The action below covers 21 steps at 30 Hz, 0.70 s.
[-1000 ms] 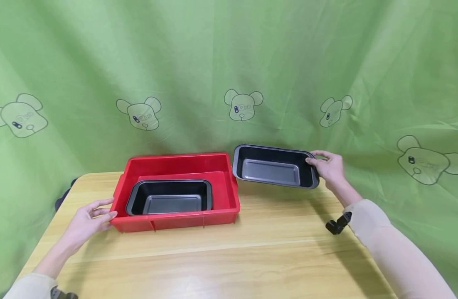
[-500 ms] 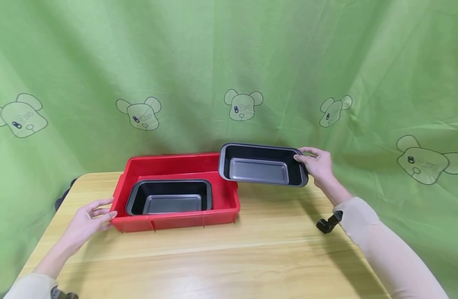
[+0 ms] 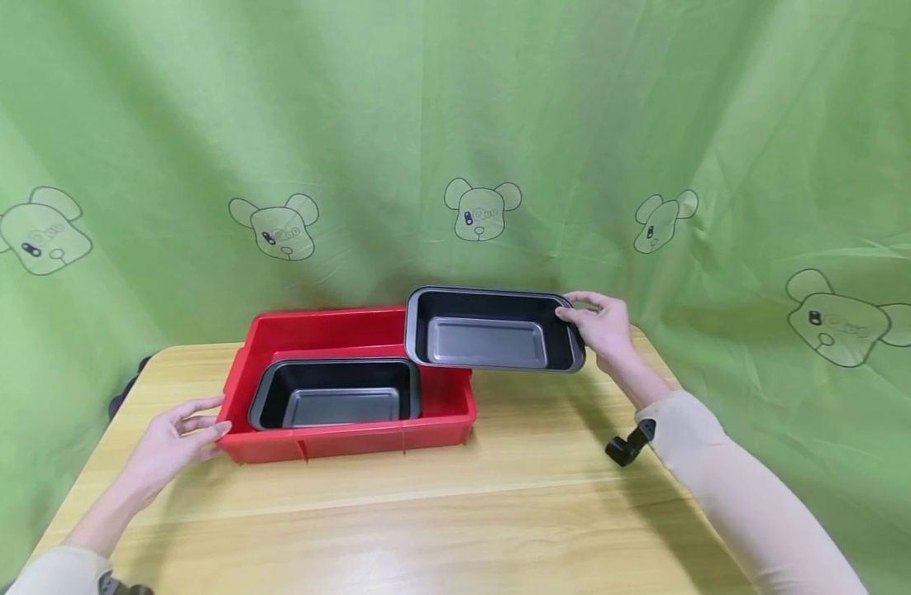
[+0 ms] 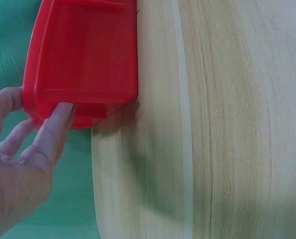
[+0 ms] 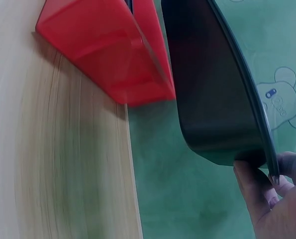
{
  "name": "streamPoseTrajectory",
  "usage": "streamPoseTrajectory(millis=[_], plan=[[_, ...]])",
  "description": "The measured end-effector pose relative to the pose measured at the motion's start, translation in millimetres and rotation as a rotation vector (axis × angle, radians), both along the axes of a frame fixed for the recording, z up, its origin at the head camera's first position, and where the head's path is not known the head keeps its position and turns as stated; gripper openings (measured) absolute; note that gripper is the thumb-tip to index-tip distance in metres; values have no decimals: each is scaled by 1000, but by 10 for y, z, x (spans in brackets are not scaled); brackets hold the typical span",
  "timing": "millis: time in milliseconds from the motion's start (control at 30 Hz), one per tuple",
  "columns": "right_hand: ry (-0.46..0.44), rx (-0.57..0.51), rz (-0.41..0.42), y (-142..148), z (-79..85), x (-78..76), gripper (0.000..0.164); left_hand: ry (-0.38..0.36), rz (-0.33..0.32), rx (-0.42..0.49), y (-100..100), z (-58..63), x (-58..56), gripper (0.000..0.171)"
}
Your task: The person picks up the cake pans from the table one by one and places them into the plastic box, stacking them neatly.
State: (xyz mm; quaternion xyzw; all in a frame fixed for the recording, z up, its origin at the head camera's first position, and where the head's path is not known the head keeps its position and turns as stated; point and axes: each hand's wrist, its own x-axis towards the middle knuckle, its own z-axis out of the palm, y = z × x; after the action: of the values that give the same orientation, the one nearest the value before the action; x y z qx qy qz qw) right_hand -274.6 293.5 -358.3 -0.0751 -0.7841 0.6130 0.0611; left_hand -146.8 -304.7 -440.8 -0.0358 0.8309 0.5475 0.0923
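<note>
My right hand pinches the right end rim of a black loaf pan, thumb on the inside. That pan hangs in the air, its left end over the right back part of a red plastic bin. From the right wrist view, the loaf pan's underside is beside the bin wall. Inside the bin lies a second black loaf pan, at the left front. With thumb and fingers, my left hand grips the bin's front left corner; the left wrist view shows the fingers against its end wall.
The bin stands on a light wooden table near its back edge. Right behind hangs a green curtain printed with bear heads. A dark object shows past the table's left edge.
The right hand has carried its loaf pan leftward, from beside the bin to partly over it. The left hand, the bin and the pan inside stay where they were.
</note>
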Motion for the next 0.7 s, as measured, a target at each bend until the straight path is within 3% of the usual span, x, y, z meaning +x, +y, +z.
streamPoseTrajectory(millis=[700], plan=[[-5, -58, 75, -628, -85, -23, 42, -9, -3, -12, -7, 19, 4, 72]])
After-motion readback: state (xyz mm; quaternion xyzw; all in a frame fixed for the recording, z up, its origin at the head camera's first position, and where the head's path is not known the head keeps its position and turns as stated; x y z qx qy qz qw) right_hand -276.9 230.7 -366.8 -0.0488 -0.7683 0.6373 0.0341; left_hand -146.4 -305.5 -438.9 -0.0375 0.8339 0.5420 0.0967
